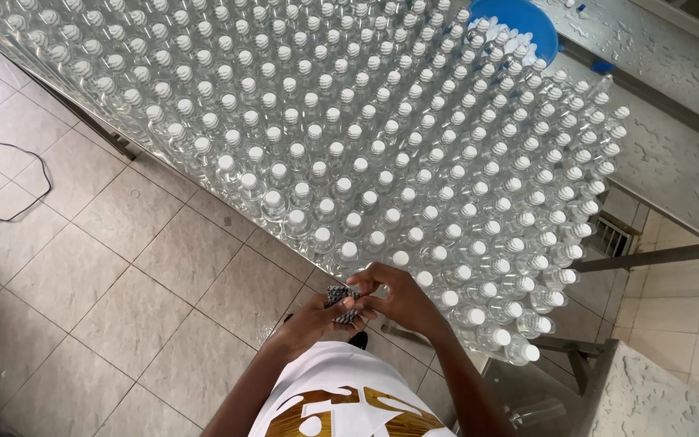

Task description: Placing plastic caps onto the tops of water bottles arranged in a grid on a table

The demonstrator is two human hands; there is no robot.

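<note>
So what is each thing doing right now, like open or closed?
Bottles: upright, packed close together, all with white caps on.
Blue tub: behind the bottles, mostly hidden.
Small patterned bundle: held between both hands.
Left hand: closed on the bundle.
Right hand: fingers pinching the bundle.
Black cable: loose on the floor.

White shirt [341,396], gold-brown print
</note>
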